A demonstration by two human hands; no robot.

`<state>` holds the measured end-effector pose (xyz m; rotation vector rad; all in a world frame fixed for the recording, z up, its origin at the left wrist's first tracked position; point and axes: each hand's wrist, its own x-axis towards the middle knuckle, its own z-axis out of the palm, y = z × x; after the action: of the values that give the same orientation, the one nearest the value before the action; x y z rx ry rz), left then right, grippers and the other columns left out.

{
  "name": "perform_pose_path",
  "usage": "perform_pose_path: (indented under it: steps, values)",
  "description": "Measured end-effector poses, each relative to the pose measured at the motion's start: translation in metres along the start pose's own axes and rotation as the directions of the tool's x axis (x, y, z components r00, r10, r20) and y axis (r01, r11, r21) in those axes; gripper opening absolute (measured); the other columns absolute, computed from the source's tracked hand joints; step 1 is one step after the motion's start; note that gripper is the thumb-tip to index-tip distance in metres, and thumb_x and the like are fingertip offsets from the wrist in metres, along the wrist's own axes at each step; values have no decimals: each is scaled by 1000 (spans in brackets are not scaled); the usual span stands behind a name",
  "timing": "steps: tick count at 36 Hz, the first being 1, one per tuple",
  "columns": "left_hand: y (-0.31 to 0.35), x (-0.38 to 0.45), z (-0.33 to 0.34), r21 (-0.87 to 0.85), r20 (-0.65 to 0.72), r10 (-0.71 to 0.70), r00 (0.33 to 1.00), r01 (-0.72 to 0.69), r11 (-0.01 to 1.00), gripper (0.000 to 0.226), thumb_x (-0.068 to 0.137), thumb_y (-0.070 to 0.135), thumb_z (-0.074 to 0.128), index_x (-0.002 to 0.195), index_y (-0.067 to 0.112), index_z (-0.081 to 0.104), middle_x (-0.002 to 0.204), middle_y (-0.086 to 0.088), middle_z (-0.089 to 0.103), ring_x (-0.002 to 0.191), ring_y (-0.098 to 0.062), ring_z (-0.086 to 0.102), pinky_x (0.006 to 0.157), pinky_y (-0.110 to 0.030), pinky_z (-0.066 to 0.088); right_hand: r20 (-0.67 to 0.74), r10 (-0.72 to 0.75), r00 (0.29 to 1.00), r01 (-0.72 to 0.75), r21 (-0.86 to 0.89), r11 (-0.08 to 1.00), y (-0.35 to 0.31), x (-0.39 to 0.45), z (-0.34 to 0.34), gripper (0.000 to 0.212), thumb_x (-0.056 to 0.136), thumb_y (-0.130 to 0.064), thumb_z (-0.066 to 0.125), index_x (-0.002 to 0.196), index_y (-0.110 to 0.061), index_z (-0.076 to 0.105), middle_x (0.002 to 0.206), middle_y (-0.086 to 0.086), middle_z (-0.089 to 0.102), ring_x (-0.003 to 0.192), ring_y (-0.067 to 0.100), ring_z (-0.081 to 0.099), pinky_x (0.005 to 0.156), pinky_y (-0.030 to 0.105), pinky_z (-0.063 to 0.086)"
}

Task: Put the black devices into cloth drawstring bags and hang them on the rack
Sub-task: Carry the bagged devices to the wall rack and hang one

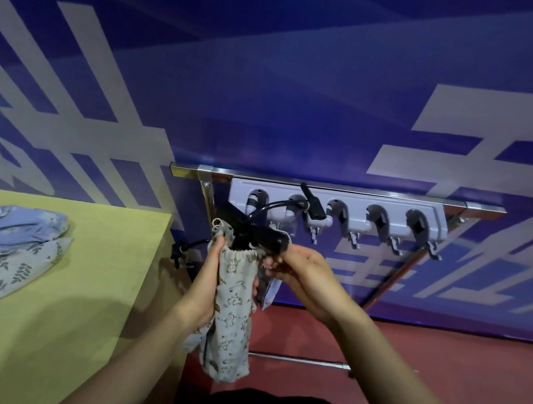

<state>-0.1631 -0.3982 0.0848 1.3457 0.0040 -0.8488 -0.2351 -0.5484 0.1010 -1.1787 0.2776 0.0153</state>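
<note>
Left hand (205,282) grips a beige printed drawstring bag (232,316) whose gathered mouth hides the lower body of the black device (260,236), right hand (299,274) pinching the bag's mouth, before the grey hook rack (338,211).

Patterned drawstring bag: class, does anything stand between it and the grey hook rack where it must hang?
Nothing visible blocks it. The patterned bag, held by the left hand and right hand, sits just below the rack, whose right-hand hooks look free.
</note>
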Motion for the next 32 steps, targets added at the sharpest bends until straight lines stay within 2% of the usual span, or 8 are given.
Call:
perform_pose_path:
  steps: [7, 9, 12, 16, 20, 27, 29, 32]
  values:
    - [-5, 9, 1, -80, 19, -29, 999, 30, 996, 64, 94, 61, 31, 108, 17, 75, 115, -12, 70, 105, -24, 67, 91, -35, 51, -18, -55, 998, 57, 183, 981, -9, 0, -6, 29, 81, -17, 56, 53, -19, 59, 61, -3, 49, 63, 10, 49, 75, 27, 38]
    - [-3, 11, 2, -98, 46, -44, 998, 48, 994, 67, 93, 62, 33, 105, 9, 73, 98, -17, 72, 88, -30, 69, 79, -37, 52, 0, -85, 996, 84, 120, 989, -12, -1, -7, 28, 81, -14, 51, 54, -20, 59, 57, -5, 46, 57, 8, 44, 66, 24, 36]
    - [-1, 14, 3, -86, 153, -95, 984, 109, 990, 77, 96, 59, 24, 71, 5, 72, 58, -15, 60, 49, -24, 56, 51, -28, 48, 60, -147, 987, 152, -91, 984, -19, -1, -9, 21, 82, -9, 55, 65, -20, 62, 60, -6, 52, 57, 5, 46, 58, 16, 38]
    - [1, 14, 5, -99, 205, -116, 972, 138, 985, 67, 87, 57, 38, 77, -2, 69, 57, -17, 62, 46, -25, 58, 46, -27, 50, 75, -251, 965, 260, -383, 886, -40, 1, -9, 19, 77, -1, 59, 72, -20, 59, 59, -7, 39, 55, 5, 32, 52, 16, 29]
    - [6, 20, 5, -84, 246, -106, 963, 130, 988, 79, 46, 69, 78, 78, -2, 70, 60, -16, 65, 49, -24, 63, 49, -26, 51, 101, -373, 922, 378, -438, 815, -60, -4, -9, 19, 81, 1, 57, 76, -17, 59, 55, -8, 39, 51, 4, 34, 53, 16, 33]
    - [21, 19, 10, -14, 399, -86, 913, 100, 995, 77, 32, 77, 80, 61, 6, 73, 53, -13, 62, 44, -21, 58, 47, -26, 51, 59, -448, 892, 449, -228, 864, -70, -13, -2, 20, 78, 6, 54, 85, -13, 53, 65, -3, 45, 63, 8, 41, 61, 17, 39]
    - [23, 17, 10, -59, 343, -61, 937, 86, 995, 66, 42, 73, 80, 61, 10, 75, 56, -11, 64, 46, -20, 61, 48, -25, 52, 88, -433, 897, 440, -263, 858, -68, -16, -3, 27, 76, 10, 52, 84, -16, 52, 71, -6, 46, 70, 9, 43, 65, 17, 40]
    - [23, 13, 13, -143, 258, -36, 966, 75, 987, 47, 84, 45, 49, 57, 17, 77, 64, -4, 72, 55, -13, 68, 52, -20, 53, 86, -441, 893, 432, -433, 791, -63, -19, -5, 32, 81, 1, 52, 85, -30, 56, 74, -8, 49, 74, 12, 47, 71, 18, 44]
